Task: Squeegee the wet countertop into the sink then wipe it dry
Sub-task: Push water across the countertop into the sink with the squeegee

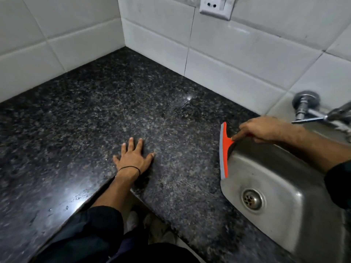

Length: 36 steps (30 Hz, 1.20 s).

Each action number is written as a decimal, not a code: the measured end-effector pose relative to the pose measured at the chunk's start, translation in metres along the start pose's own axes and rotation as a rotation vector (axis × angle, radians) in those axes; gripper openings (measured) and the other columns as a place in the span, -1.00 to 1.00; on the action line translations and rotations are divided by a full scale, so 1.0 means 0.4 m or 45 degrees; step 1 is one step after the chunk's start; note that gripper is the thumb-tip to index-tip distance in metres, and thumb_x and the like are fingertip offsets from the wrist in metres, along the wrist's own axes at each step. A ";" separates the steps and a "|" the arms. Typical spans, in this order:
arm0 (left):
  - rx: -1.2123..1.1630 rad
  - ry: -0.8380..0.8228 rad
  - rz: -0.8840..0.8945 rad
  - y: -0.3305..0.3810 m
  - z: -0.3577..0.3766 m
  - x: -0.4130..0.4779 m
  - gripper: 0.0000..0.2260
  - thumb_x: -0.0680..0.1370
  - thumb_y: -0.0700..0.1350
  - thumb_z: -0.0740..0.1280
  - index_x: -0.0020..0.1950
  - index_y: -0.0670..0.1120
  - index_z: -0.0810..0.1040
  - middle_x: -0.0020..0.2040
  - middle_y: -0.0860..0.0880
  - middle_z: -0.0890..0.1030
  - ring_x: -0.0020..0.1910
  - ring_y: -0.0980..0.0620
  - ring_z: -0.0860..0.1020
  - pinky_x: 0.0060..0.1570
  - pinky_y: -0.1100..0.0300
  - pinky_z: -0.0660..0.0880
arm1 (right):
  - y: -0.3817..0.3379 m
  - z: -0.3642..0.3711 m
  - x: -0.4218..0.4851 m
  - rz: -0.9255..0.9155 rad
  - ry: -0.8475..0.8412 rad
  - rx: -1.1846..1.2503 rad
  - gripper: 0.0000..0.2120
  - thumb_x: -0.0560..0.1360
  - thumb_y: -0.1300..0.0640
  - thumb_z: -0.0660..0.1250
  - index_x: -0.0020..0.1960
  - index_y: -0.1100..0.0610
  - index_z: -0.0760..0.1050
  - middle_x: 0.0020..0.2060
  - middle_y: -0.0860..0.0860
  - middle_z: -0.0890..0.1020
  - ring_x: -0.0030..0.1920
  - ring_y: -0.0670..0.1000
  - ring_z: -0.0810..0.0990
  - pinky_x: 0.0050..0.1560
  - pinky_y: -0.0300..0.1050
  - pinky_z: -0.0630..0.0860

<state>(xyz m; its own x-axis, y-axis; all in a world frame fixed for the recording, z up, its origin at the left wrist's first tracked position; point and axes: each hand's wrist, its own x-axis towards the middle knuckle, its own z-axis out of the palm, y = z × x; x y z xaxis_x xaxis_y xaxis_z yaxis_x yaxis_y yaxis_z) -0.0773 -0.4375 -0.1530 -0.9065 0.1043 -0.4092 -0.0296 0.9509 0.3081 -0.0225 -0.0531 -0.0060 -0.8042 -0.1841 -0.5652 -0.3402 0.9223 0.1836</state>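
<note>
The dark speckled granite countertop [106, 103] fills the corner, with water drops glinting near its front left edge. My left hand [133, 158] lies flat on it with the fingers spread, near the front edge. An orange squeegee [224, 149] with a grey rubber blade stands at the left rim of the steel sink [281, 179]. My right hand [260, 130] grips its handle, which the hand hides. The blade runs along the sink's edge.
White tiled walls meet in the corner behind the countertop. A chrome tap [311, 109] juts from the wall above the sink at the right. A white wall socket [216, 6] sits high on the back wall. The sink drain [251, 198] lies at the near end.
</note>
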 end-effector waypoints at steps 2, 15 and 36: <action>0.030 0.014 0.005 0.002 -0.005 -0.001 -0.29 0.54 0.36 0.13 0.60 0.16 -0.02 0.63 0.05 -0.11 0.59 -0.11 -0.07 0.45 -0.34 0.02 | -0.017 -0.031 0.022 0.004 0.092 0.070 -0.36 0.32 0.05 0.11 0.37 -0.32 0.42 0.05 -0.08 0.59 0.14 0.05 0.58 -0.01 -0.08 0.46; 0.102 0.128 0.078 -0.021 -0.088 0.130 -0.01 0.38 0.51 0.20 0.61 0.05 -0.12 0.61 0.04 -0.24 0.59 -0.08 -0.22 0.48 -0.26 -0.11 | -0.199 -0.299 0.502 0.061 0.549 0.343 -0.48 0.50 0.17 0.24 0.35 -0.31 0.43 0.18 0.00 0.58 0.23 0.16 0.56 0.12 0.03 0.49; -0.097 -0.120 -0.047 -0.053 -0.135 0.243 0.17 0.18 0.54 0.36 0.58 0.21 -0.24 0.58 0.17 -0.31 0.58 -0.01 -0.26 0.47 -0.32 -0.17 | -0.145 -0.297 0.506 0.187 0.282 0.221 -0.60 0.52 0.09 0.22 0.34 -0.11 0.50 0.22 0.03 0.62 0.18 0.15 0.61 0.12 0.00 0.53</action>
<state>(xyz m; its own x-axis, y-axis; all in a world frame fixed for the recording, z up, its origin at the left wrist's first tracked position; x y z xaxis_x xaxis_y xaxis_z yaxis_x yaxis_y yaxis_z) -0.1874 -0.4632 -0.1531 -0.8605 0.1005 -0.4995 -0.0970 0.9301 0.3542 -0.2235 -0.1842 -0.0355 -0.9318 -0.0963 -0.3500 -0.1393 0.9852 0.0997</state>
